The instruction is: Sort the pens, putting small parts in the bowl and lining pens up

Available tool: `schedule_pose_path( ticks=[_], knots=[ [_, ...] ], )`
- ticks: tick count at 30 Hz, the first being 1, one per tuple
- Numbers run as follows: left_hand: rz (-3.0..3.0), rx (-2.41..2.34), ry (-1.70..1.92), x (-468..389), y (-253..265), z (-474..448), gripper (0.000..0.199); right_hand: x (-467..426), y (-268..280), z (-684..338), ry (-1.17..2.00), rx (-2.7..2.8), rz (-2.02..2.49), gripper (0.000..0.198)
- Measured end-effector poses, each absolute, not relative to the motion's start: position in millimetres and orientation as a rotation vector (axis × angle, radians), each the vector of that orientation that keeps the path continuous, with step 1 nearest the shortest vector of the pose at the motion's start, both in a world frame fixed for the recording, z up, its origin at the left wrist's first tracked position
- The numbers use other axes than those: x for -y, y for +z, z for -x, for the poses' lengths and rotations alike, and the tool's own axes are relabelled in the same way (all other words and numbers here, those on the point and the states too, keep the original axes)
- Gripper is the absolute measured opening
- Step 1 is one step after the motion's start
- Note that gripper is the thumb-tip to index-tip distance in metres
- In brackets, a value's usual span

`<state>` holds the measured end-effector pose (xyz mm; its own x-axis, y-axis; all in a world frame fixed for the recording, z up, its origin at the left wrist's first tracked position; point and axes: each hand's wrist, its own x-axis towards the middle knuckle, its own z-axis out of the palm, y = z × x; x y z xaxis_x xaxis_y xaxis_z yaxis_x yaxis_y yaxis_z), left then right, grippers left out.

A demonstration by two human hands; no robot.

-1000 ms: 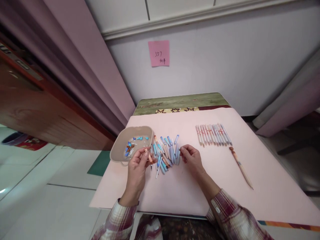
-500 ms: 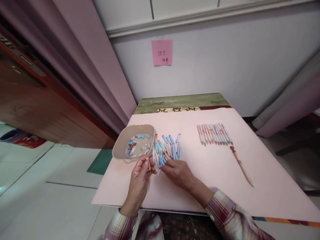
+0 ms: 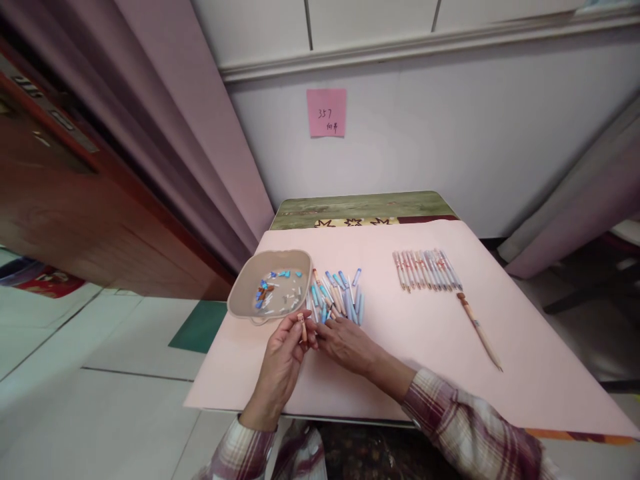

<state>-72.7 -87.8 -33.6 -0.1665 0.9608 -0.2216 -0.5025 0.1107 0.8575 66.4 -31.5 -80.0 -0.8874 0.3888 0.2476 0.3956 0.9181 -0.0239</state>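
Left hand pinches orange pen piece, top toward bin! Right hand alongside, farther from bin, fingers' hold hidden.

Indoor room, looks domestic; can't confirm home vs. small workroom. Evidence: red-brown wooden door with metal lock plate, mauve curtain next to it, pinkish drape at right, large pale floor tiles, plain whitish wall. Counter has a decorated top, mostly under a pink sheet. Handwritten note on wall and lined-up pens add a workstation look.
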Motion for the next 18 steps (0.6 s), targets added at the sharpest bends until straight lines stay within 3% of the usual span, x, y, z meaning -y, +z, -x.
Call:
schedule_pose_path(
  ticks=[8, 12, 18],
  knots=[
    [-0.954, -1.101, 1.386, 94, -33, 80, 0.015, 40, -85, -111, -0.121, 2.281, 0.523, 0.019],
    [-1.158, -1.158, 1.294, 94, -31, 78, 0.014, 49, -93, -130, 0.028, 1.983, 0.831, 0.028],
    [-1.187, -1.095, 1.305, 89, -30, 68, 0.012, 50, -89, -135, 0.251, 1.870, 0.946, 0.023]
  ],
)
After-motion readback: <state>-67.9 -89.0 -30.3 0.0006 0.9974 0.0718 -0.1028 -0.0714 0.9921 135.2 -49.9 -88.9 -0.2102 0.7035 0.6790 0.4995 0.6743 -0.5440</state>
